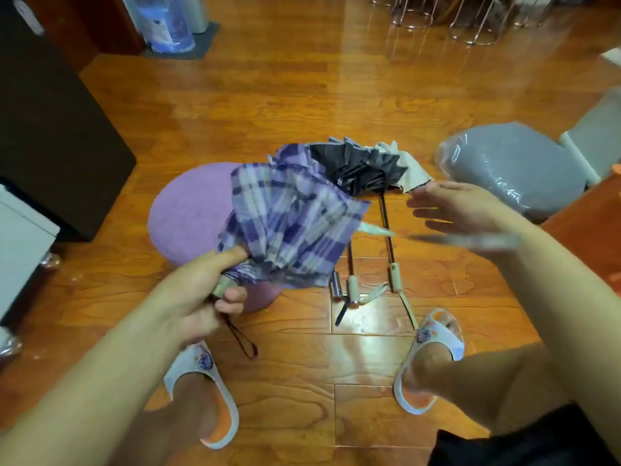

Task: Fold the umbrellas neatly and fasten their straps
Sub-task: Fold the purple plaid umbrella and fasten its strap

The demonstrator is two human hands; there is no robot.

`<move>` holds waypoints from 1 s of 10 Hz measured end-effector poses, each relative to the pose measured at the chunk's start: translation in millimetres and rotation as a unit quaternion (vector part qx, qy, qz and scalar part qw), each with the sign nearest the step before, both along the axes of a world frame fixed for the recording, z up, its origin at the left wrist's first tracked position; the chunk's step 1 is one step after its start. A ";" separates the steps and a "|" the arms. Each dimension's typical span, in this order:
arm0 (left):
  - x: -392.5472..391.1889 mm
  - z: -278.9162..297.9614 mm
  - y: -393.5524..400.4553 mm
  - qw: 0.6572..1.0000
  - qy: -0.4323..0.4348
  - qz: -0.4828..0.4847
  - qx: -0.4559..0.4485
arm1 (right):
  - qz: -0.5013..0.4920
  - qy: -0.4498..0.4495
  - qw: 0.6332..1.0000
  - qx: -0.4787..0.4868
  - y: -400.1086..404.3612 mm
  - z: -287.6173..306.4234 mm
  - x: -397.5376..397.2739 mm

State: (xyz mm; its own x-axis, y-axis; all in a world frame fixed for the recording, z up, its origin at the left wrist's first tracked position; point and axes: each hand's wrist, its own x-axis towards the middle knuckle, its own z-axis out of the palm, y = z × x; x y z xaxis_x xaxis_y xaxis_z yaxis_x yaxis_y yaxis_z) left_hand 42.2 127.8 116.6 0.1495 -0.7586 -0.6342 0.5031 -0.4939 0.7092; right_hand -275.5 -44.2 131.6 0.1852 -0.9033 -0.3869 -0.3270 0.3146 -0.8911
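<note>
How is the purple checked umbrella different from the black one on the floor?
The purple checked umbrella is held up by its handle in the left hand; the black umbrella lies on the floor. The checked one has purple and white squares; the black one is plain dark. Both have loose, unfolded canopies.

We see a plaid umbrella (292, 216) checked in purple, lilac and white. Behind it lies a black umbrella (361, 166) with a cream edge. The round cushion (191, 210) is plain lilac, the wrapped cushion (514, 166) grey. The floor (302, 95) is glossy orange-brown wood grain. The slippers (208, 391) are white with orange insoles and a purple motif.
</note>
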 end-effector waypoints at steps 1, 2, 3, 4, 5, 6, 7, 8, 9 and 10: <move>24.2 1.7 -4.3 0.998 -0.003 -0.001 0.057 | 0.047 0.025 0.998 0.019 19.7 -8.9 21.8; 44.7 -13.1 -11.3 0.997 -0.029 -0.042 0.058 | 0.124 -0.027 0.991 0.053 45.8 -21.6 51.9; 45.9 -16.4 -14.5 0.995 -0.051 -0.078 0.044 | 0.078 -0.200 0.966 0.141 62.3 -21.4 72.1; 41.5 -8.8 -14.1 0.993 -0.076 -0.082 0.034 | 0.027 -0.299 0.940 0.163 62.1 -11.0 75.9; 28.9 2.3 -6.9 0.998 -0.026 -0.058 -0.008 | 0.016 -0.243 0.969 0.042 57.6 -5.0 75.6; 28.3 -1.9 -6.6 0.998 -0.030 -0.061 -0.006 | 0.076 -0.112 0.983 -0.123 57.2 -3.0 72.9; 24.0 -2.3 -7.7 0.996 -0.041 -0.076 0.003 | 0.116 -0.082 0.979 -0.147 57.3 -5.5 70.1; 16.4 -0.8 -6.8 0.995 -0.028 -0.094 0.017 | 0.160 -0.054 0.980 -0.105 60.4 -8.9 71.7; 13.2 -0.8 -7.6 0.993 -0.024 -0.113 0.021 | 0.127 -0.074 0.979 -0.142 62.9 -4.4 70.8; 11.0 -2.2 -7.8 0.959 -0.217 -0.181 0.034 | 0.084 -0.127 0.968 -0.200 56.6 5.8 62.4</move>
